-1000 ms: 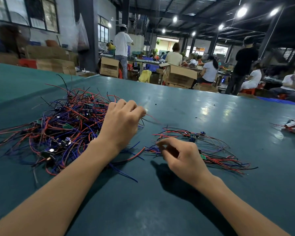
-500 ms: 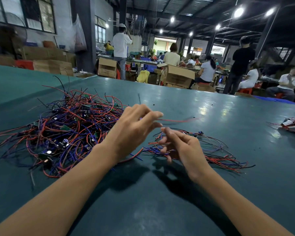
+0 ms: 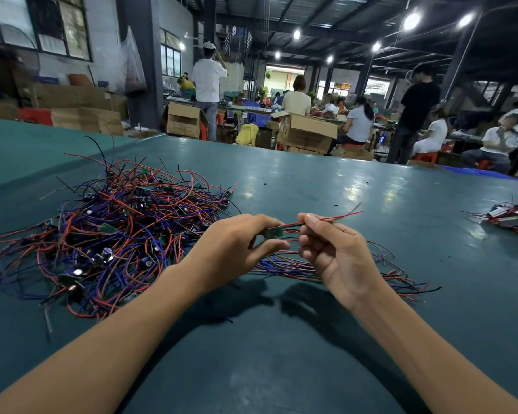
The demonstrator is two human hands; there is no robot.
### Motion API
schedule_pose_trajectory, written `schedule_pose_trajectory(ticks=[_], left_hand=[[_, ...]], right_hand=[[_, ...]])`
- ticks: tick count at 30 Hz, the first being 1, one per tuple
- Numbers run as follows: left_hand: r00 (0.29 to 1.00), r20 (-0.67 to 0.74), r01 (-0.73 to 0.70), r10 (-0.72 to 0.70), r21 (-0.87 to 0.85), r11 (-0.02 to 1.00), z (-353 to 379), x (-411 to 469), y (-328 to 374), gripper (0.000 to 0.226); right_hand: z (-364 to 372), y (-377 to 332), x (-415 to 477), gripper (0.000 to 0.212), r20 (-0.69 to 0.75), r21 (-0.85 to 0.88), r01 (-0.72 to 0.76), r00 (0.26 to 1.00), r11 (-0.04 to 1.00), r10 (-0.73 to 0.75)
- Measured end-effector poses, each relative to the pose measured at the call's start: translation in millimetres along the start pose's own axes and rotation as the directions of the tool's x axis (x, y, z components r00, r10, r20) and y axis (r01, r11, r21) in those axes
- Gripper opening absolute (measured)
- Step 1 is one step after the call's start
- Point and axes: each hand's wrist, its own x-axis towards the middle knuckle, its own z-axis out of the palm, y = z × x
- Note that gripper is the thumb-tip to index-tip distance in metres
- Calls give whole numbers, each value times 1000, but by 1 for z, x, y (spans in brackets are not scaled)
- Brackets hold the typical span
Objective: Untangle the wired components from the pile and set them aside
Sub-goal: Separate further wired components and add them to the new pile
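Note:
A big tangled pile (image 3: 117, 228) of red, blue and black wires with small boards lies on the left of the green table. My left hand (image 3: 237, 249) pinches the small green board of one wired component (image 3: 275, 233) lifted above the table. My right hand (image 3: 335, 252) pinches that component's red and black wires just right of the board; their ends stick out to the right. Below and behind my hands lies a smaller, flatter bunch of sorted wires (image 3: 395, 279).
The green table (image 3: 311, 354) stretches wide in front of me. A separate small heap of wired parts (image 3: 512, 219) sits at the right edge. Beyond the table's far edge are cardboard boxes (image 3: 308, 132) and several people at work.
My left hand left the big pile and moved right, lifting one component. My right hand rose from the sorted bunch to take hold of its wires. Both hands now meet above the table.

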Motion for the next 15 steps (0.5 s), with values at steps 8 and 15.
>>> schedule_pose_trajectory(ticks=[8,15], left_hand=[[990,-112,-69,82,119,991,3,6,12,38],[996,-82,-37,48,124,992,10,3,12,31]], right_hand=[[-1,3,0,19,65,-36,3,998,999,0],[-2,1,4,20,-65,-124,41,997,991,-49]])
